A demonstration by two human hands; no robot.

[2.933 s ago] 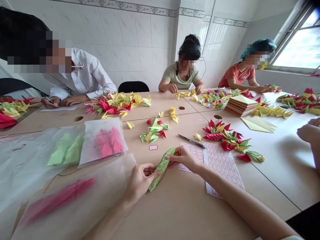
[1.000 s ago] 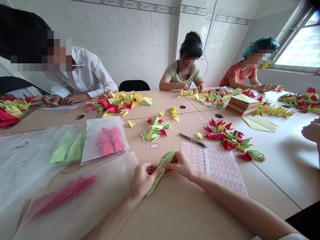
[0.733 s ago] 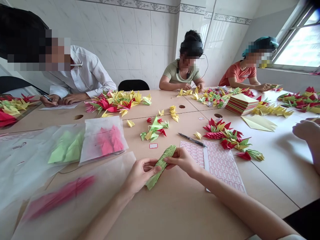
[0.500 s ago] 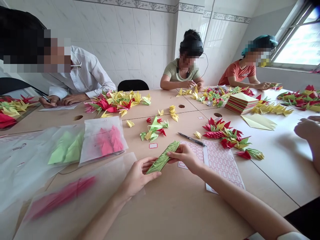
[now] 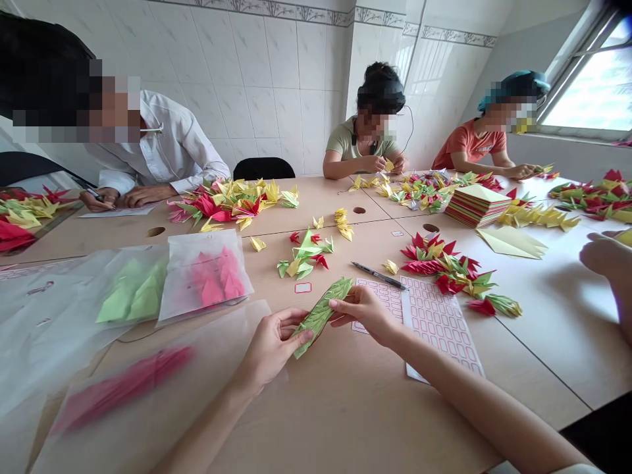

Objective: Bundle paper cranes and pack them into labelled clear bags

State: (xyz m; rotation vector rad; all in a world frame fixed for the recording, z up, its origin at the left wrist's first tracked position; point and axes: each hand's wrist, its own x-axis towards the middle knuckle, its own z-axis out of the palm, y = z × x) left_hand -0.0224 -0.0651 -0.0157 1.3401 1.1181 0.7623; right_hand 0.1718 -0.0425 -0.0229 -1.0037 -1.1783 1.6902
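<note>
Between my hands, just above the table, is a long bundle of green folded paper cranes, nested flat against one another and tilted up to the right. My left hand grips its lower left end, thumb on top. My right hand pinches the upper right end between thumb and fingers. A black pen and sheets of red-bordered labels lie beside my right hand. One loose label rests beyond the bundle. Behind it sits a small group of green, red and yellow cranes.
Translucent bags holding pink, green and dark pink folded paper lie at left. A red and yellow crane pile and a stack of coloured paper stand at right. Several people sit around the table.
The green bundle has turned slightly in my hands, and my left thumb has shifted along it. Across the table, a person's hands have lifted a yellow piece a little.
</note>
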